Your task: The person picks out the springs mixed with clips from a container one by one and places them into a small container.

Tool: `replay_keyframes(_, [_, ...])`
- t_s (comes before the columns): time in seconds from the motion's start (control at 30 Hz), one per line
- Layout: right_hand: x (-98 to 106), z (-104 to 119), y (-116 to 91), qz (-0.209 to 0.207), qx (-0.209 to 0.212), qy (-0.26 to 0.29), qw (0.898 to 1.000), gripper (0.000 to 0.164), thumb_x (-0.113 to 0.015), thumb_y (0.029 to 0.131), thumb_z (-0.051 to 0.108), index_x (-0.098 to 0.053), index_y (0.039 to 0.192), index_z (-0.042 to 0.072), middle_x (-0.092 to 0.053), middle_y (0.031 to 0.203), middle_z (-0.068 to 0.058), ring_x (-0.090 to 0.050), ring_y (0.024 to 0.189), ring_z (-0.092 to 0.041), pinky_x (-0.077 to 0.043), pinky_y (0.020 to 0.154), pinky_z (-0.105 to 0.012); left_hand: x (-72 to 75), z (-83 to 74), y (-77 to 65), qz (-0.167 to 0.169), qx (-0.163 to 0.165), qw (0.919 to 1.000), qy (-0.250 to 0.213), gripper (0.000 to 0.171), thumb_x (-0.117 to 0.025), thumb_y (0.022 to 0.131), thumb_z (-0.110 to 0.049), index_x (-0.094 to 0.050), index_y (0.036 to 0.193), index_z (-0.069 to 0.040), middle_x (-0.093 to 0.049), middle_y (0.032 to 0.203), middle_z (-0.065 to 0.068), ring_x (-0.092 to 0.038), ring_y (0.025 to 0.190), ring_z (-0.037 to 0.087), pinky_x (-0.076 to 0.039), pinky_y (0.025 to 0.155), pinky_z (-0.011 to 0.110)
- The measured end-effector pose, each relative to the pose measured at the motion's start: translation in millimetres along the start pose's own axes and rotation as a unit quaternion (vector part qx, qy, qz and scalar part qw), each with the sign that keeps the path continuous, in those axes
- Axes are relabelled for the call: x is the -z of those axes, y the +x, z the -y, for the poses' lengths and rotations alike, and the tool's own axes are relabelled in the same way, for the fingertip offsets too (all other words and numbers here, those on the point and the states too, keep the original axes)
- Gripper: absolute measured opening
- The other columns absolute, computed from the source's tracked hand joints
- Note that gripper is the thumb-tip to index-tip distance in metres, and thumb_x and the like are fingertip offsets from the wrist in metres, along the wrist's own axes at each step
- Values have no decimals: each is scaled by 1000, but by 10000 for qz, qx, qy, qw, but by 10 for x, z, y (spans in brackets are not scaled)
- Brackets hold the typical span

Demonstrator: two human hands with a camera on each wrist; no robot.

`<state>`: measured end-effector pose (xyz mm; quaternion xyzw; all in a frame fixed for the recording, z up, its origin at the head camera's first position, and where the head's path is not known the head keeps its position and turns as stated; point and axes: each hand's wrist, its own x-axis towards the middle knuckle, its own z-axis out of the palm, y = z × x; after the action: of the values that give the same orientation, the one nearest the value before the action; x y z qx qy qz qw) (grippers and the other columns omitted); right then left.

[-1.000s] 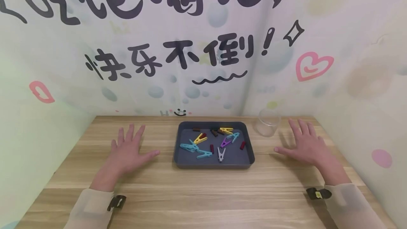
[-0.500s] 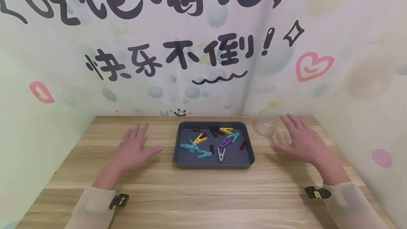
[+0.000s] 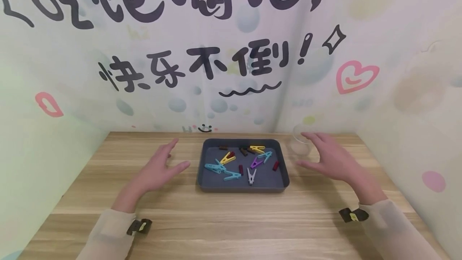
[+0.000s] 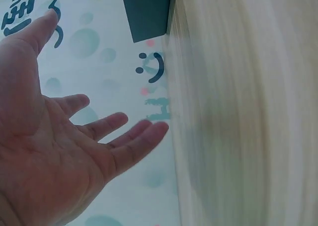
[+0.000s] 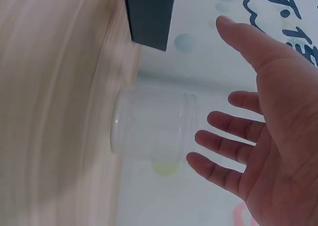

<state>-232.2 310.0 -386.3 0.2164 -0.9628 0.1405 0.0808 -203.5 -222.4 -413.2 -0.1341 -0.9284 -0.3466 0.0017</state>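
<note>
My left hand point(image 3: 157, 171) hovers above the table left of a dark grey tray point(image 3: 213, 183), its fingers loosely extended and the thumb toward the tray. To the right of the tray, my right hand point(image 3: 333, 160) is held in the air with fingers spread, beside a clear jar point(image 3: 296, 148). In the right wrist view the fingertips overlap the mouth side of the jar point(image 5: 149, 124), and the palm holds nothing. Small plastic clips lie in the tray: yellow ones point(image 3: 228, 158), light blue ones point(image 3: 232, 175), a purple one point(image 3: 256, 162) and a grey one point(image 3: 251, 176).
Several dark red pieces point(image 3: 276, 166) and brown ridged pieces point(image 3: 223, 147) lie among the clips. The wooden table point(image 3: 238, 224) ends at a printed cloth backdrop point(image 3: 162, 107) behind, with pale walls at both sides.
Both hands have shifted inward and turned, palms facing more toward each other. The right hand has come leftward to the jar; the left has edged toward the tray. Tray contents unchanged.
</note>
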Motion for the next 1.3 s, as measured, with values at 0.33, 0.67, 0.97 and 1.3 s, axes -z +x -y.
replay_keyframes(0.33, [-10, 158, 142, 51, 415, -156, 9990, 88, -85, 87, 56, -52, 154, 9, -58, 145, -18, -56, 130, -40, -51, 106, -62, -94, 25, 47, 191, 47, 9985, -518, 93, -68, 102, -54, -23, 169, -9, -40, 159, 29, -52, 133, 48, -55, 102, 58])
replay_keyframes(0.67, [-98, 288, 256, 273, 831, -66, 9961, 74, -89, 87, 42, -60, 147, 9, -61, 139, -15, -59, 125, -36, -52, 105, -59, -176, -15, 81, 417, 105, 9929, -1107, 88, -71, 101, -49, -27, 169, -15, -45, 157, 27, -56, 132, 43, -54, 105, 57])
replay_keyframes(0.97, [-191, 346, 403, 426, 1123, -188, 9926, 66, -86, 88, 49, -67, 138, 10, -65, 135, -10, -62, 122, -32, -53, 104, -55, -250, 8, 168, 689, -52, 9785, -1944, 81, -75, 102, -29, -30, 167, -7, -44, 155, 30, -56, 133, 47, -60, 99, 46])
replay_keyframes(1.3, [-292, 421, 494, 775, 1204, -63, 9897, 54, -89, 87, 40, -73, 126, 8, -66, 126, -9, -62, 116, -28, -54, 102, -51, -300, -4, 224, 871, -111, 9698, -2277, 76, -78, 100, -19, -37, 163, -6, -51, 149, 26, -59, 132, 44, -57, 104, 50])
